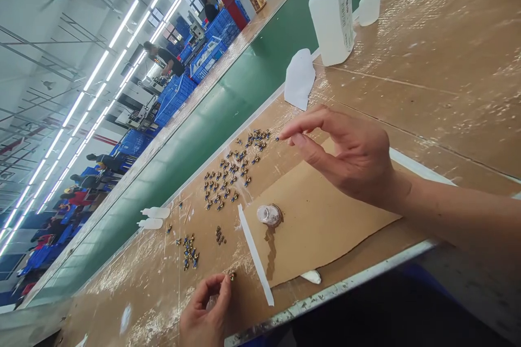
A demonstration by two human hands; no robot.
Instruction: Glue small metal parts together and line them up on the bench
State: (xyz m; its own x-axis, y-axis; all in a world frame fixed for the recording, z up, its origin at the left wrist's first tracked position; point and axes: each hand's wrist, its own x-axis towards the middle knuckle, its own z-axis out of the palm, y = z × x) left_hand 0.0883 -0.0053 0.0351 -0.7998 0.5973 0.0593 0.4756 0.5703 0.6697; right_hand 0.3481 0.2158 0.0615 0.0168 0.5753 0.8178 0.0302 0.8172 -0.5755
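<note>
My right hand (pixel 345 152) is raised over the brown cardboard sheet (pixel 337 217), its thumb and index finger curved close together. A tiny blue metal part (pixel 277 139) shows right at the index fingertip, and the pinch seems to be on it. Lower down, my left hand (pixel 207 309) pinches a small brass-coloured part (pixel 232 275) between thumb and fingers. Something clear is partly hidden inside that hand. Between the hands, a small clear glass-like cup (pixel 268 215) stands on the cardboard beside a dark wet streak.
Many blue-and-brass parts (pixel 226 176) lie in a loose group; a smaller group (pixel 189 252) and some dark bits (pixel 220 236) are nearer. White paper (pixel 300 80), a blue-capped bottle (pixel 332 16), a dropper bottle (pixel 369 2) and two small bottles (pixel 152 217) surround them. People work beyond the green partition (pixel 228 103).
</note>
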